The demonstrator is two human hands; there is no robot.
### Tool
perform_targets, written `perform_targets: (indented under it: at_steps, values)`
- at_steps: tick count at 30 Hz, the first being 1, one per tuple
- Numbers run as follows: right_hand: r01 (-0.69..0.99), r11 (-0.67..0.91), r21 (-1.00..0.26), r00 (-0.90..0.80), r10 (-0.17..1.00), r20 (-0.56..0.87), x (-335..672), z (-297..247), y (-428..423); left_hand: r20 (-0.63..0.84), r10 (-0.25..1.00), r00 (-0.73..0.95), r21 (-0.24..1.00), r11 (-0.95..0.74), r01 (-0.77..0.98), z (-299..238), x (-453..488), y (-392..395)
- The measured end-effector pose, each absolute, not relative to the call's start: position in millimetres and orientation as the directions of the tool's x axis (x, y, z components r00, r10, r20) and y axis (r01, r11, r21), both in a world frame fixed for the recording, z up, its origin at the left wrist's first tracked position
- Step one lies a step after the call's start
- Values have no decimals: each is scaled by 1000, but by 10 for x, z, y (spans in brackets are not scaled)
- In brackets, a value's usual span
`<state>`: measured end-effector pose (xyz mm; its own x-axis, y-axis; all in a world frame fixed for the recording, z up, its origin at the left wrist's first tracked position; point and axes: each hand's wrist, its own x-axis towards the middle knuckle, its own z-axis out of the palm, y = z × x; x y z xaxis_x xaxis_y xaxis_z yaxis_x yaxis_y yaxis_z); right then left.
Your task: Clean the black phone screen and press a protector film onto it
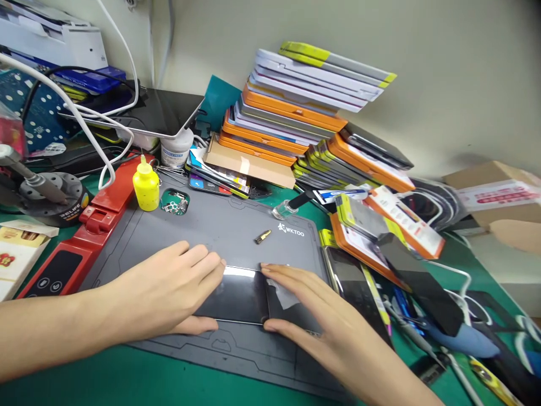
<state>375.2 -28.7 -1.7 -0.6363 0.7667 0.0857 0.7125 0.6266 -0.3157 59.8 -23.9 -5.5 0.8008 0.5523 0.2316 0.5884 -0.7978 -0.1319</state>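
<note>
A black phone (239, 296) lies flat on a grey work mat (236, 225) in front of me. My left hand (169, 293) grips its left end, fingers on the far edge and thumb on the near edge. My right hand (321, 321) holds the right end the same way, fingers stretched along the top edge and thumb at the near edge. Under my right fingers a piece of clear film (285, 293) lies on the glass.
A small brass screwdriver bit (262, 236) lies on the mat, with a yellow bottle (146, 186) and a green circuit part (174, 202) at its back left. Stacked screen-protector boxes (296, 113) rise behind. A red tool (88, 225) lies left; another phone (355, 287) and tools lie right.
</note>
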Motion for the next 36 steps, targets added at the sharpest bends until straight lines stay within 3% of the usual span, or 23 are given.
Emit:
perform_targets:
  at_steps: [14, 24, 36]
  values:
    - [609, 787, -100, -768, 616, 177, 3785, -31, -224, 246, 561, 790, -149, -784, 603, -93, 604, -259]
    - [605, 796, 22, -775, 583, 245, 3757, -25, -229, 244, 568, 786, -142, -781, 608, -94, 599, -267]
    - [623, 782, 12, -751, 593, 289, 3685, 59, -223, 236, 580, 780, -124, -778, 616, -85, 615, -264]
